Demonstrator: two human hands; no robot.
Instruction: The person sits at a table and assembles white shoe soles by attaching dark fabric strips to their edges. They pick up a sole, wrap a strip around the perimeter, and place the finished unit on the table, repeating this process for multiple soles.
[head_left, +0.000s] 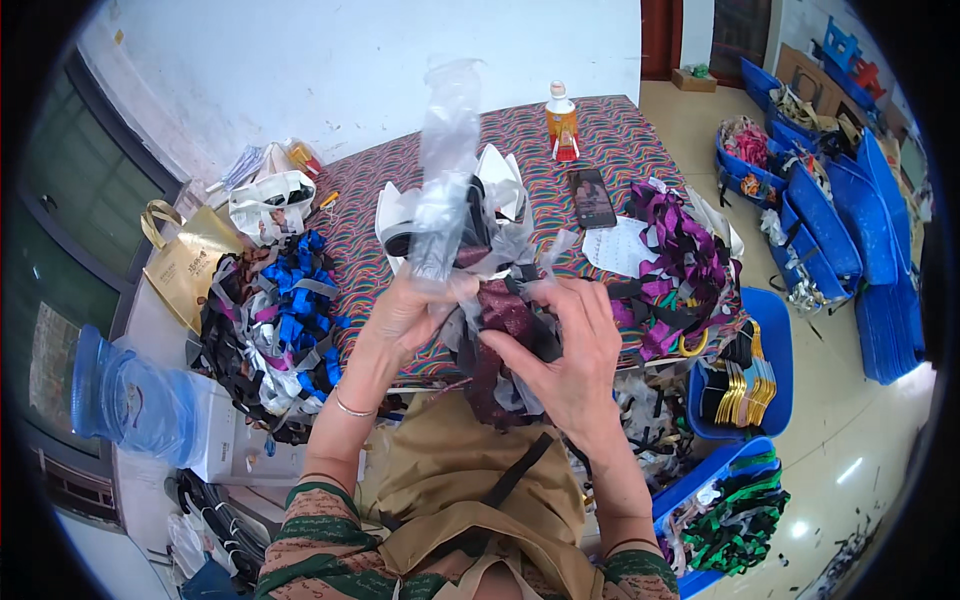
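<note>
My left hand (pixel 418 312) is closed on a clear plastic strip (pixel 445 160) that sticks up toward the wall. Between my hands hangs a bundle of glittery maroon strips (pixel 500 310) mixed with black and translucent pieces. My right hand (pixel 580 350) grips it from the right side, thumb across the front and fingers bent over the top; their tips are partly hidden. Just behind stand white pieces (pixel 500 180) with rolled black material, partly covered by the plastic. The lower end of the bundle hangs past the table edge, above my tan apron (pixel 460 450).
A patterned tablecloth (pixel 370 180) bears a drink bottle (pixel 563 125), a phone (pixel 592 198), a paper sheet (pixel 620 247) and purple strips (pixel 685 265). Blue and black strips (pixel 295 290) heap up at left. Blue bins (pixel 765 400) stand at right, a water jug (pixel 140 395) at left.
</note>
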